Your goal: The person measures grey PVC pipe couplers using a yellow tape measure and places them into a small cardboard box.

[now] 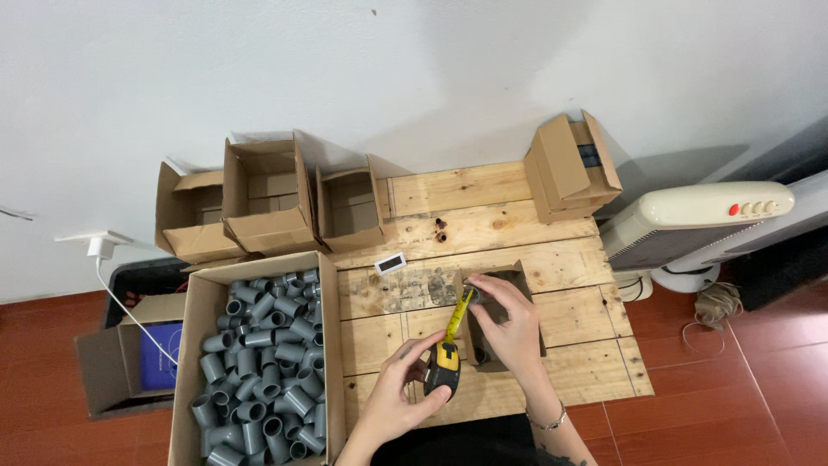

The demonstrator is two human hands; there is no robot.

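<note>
Centre-bottom of frame: left hand (398, 399) clamped on tape measure (445, 368); right hand (509, 326) pinches tape end on a grey fitting (473, 296) over small box (504, 321). Measurement under way; large box (191, 345) of fittings, lower left, still full.

Only one view — cam on my head, looking nearly straight down at the wooden table (552, 246) from fairly high up; wall at frame top, my hands low center.
</note>
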